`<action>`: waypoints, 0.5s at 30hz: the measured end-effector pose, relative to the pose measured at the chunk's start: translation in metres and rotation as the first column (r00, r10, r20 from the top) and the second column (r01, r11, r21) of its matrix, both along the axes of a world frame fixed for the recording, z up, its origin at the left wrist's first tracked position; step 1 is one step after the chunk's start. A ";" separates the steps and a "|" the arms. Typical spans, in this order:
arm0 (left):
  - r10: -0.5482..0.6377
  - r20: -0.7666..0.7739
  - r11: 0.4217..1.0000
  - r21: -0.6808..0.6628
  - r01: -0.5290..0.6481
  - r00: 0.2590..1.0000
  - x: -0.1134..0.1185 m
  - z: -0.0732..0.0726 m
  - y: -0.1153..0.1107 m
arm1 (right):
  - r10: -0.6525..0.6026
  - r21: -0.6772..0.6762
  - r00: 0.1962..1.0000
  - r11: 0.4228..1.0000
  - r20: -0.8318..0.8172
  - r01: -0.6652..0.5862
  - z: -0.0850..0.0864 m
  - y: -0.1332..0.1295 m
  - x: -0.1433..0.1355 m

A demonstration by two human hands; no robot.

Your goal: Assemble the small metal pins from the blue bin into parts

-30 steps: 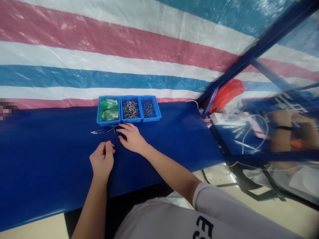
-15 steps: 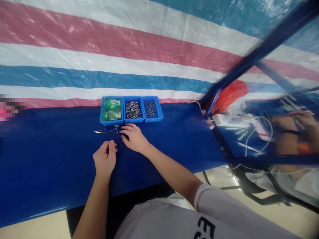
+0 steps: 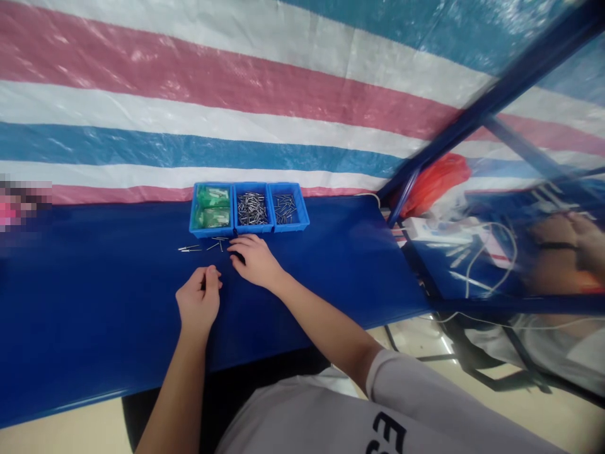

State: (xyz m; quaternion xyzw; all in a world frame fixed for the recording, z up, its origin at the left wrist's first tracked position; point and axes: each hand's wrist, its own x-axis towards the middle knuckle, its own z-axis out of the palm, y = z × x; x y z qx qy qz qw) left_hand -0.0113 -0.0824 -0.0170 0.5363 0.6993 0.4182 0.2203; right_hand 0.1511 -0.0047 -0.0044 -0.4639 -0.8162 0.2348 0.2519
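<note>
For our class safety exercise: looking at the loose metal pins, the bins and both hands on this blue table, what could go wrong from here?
1. The loose pins lie unboxed on the table; the right hand, resting just beside them, might scatter them.
2. The left hand pinches something too small to identify; it might slip and drop.
3. The middle bin is heaped with pins; knocking it could spill them.

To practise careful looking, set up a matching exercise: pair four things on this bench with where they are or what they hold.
Things:
1. left bin
2. middle bin
3. loose pins
4. left hand

Descriptions:
A. lying on the blue bench in front of the bins
B. green packets inside
C. closed, fingers pinched together
D. heap of metal pins

Pairs: 1-B, 2-D, 3-A, 4-C
</note>
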 end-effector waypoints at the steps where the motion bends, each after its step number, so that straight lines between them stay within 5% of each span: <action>1: 0.001 0.001 1.000 -0.001 -0.001 1.000 0.000 0.001 0.000 | 0.000 -0.002 1.000 1.000 -0.001 0.000 0.001 0.000 0.000; 15: 0.008 0.008 1.000 -0.004 -0.008 1.000 0.000 0.000 -0.001 | 0.012 0.015 0.988 1.000 -0.155 -0.010 0.001 0.003 0.003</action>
